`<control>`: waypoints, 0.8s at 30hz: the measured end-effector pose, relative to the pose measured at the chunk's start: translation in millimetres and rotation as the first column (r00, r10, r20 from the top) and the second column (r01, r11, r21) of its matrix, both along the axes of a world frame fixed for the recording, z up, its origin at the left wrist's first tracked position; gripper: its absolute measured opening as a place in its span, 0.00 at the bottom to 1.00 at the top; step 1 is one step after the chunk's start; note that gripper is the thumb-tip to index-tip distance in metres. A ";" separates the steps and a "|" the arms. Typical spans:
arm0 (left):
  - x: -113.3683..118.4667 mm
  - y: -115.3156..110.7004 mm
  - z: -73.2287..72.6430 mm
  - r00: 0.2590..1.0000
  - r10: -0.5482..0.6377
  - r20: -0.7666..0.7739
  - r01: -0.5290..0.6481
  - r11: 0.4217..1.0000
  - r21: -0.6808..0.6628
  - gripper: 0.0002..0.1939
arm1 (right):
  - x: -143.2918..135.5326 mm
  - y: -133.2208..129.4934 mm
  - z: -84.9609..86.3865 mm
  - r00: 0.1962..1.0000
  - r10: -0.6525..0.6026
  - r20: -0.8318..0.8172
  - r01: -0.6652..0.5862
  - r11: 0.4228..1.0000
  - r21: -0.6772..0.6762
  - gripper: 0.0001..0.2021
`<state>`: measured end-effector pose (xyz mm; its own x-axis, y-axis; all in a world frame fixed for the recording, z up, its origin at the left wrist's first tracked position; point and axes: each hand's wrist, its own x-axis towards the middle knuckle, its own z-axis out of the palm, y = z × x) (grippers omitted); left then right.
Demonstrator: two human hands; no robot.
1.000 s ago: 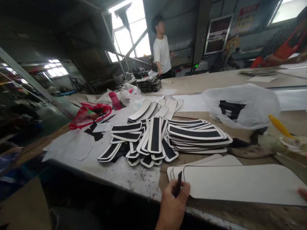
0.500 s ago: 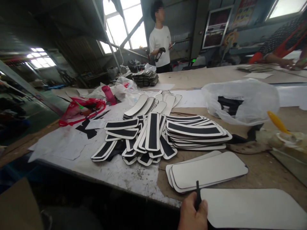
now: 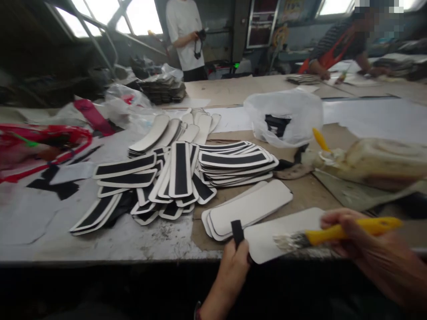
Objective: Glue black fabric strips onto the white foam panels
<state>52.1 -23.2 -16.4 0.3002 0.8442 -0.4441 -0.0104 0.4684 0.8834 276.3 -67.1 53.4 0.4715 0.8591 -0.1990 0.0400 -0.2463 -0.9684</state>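
My left hand (image 3: 231, 271) pinches a short black strip (image 3: 237, 232) between thumb and fingers, at the left end of a pale, round-cornered panel (image 3: 267, 240). Whether these fingers also grip the panel cannot be made out. In my right hand (image 3: 360, 240) is a paintbrush (image 3: 333, 233) with a yellow handle. Its whitish, coated bristles lie over the middle of the panel, and the fingertips are at the panel's right end. Just behind, more blank pale panels (image 3: 250, 206) lie overlapped on brown board.
Pale pieces with black inlays (image 3: 182, 173) are heaped to the left, beside a neat stack (image 3: 236, 162). A clear plastic bag (image 3: 293, 111) stands behind. At right lies a stained container (image 3: 383, 155) with another yellow handle (image 3: 320, 140). Two people are across the table.
My right hand has come into view from the right with the paintbrush over the panel. My left hand, still pinching the black strip, sits further left and higher in view. The camera has turned right.
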 end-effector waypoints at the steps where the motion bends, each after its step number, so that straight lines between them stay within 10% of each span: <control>1: -0.3 0.3 -3.0 1.000 -0.016 -0.006 0.016 1.000 -0.018 0.13 | -4.4 -0.3 -0.7 0.996 0.050 -0.075 -0.051 0.998 -0.025 0.20; 9: -5.4 -5.5 -6.5 0.994 -0.077 -0.076 0.073 0.996 -0.049 0.18 | -31.9 -0.2 -33.3 0.967 0.203 -0.153 -0.206 0.978 -0.010 0.13; 15: -5.3 -7.8 -12.0 0.990 -0.060 -0.128 0.060 0.998 -0.002 0.17 | -23.6 -1.2 -32.4 0.961 0.190 0.201 -0.183 0.982 -0.055 0.13; 24: -3.1 -11.3 -12.1 0.977 -0.001 -0.212 0.004 1.000 0.013 0.20 | 20.3 -12.1 -24.1 0.730 0.024 0.683 -0.052 0.998 0.020 0.09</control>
<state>49.0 -34.5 -28.4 0.2022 0.8500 -0.4864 0.1791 0.4562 0.8717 296.5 -79.3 29.3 0.4352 0.8792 0.1941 0.7024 -0.1966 -0.6841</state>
